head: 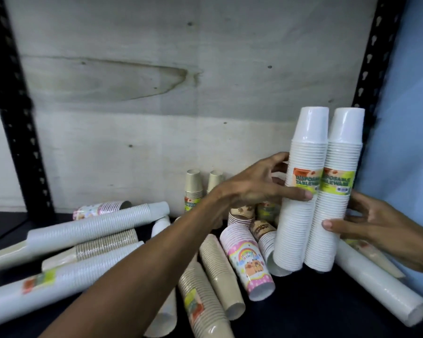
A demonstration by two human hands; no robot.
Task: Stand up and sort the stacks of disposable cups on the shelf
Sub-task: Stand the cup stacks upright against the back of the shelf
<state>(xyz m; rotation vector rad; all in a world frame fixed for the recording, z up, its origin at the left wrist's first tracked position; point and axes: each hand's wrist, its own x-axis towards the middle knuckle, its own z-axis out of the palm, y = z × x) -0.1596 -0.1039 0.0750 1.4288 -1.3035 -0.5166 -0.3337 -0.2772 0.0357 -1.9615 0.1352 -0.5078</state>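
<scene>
Two tall stacks of white disposable cups stand side by side at the right of the dark shelf (303,313), both wrapped and labelled. My left hand (259,186) grips the left white stack (300,215), thumb across its front under the label. My right hand (371,223) holds the right white stack (337,211) from the right, thumb on its front. Both stacks lean slightly left.
Several stacks lie on their sides: long white stacks (93,223) at the left, brown paper stacks (220,272) in front, a pink rainbow-print stack (247,259), another white stack (376,286) at the right. Two small brown stacks (193,189) stand at the back. Black uprights (17,113) frame the shelf.
</scene>
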